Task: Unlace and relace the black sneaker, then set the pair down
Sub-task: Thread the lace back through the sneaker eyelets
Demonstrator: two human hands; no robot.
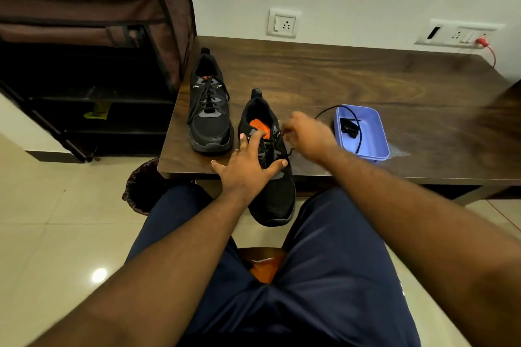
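The black sneaker [270,172] you are working on sits at the near edge of the worktop [366,84], its toe hanging past the edge toward your lap. Your left hand [248,166] lies flat on top of it, fingers [249,142] spread wide and pressing it down rather than gripping. Your right hand [307,135] is just beside the shoe's right side, fingers drawn together near the upper eyelets; it looks pinched on a lace [289,151], but the blur there means you cannot tell for sure.

The orange insole shows clearly through the open throat, and little lacing crosses it, so by the look of it this shoe is either partly unlaced or only beginning to be relaced. A loose black lace [332,110] trails out of the purple tray [375,146] to your right, which hints that one lace is already out.

The other sneaker [208,110] stands further back to the left, fully laced. Finishing the lacing and setting the pair down remains ahead of you.
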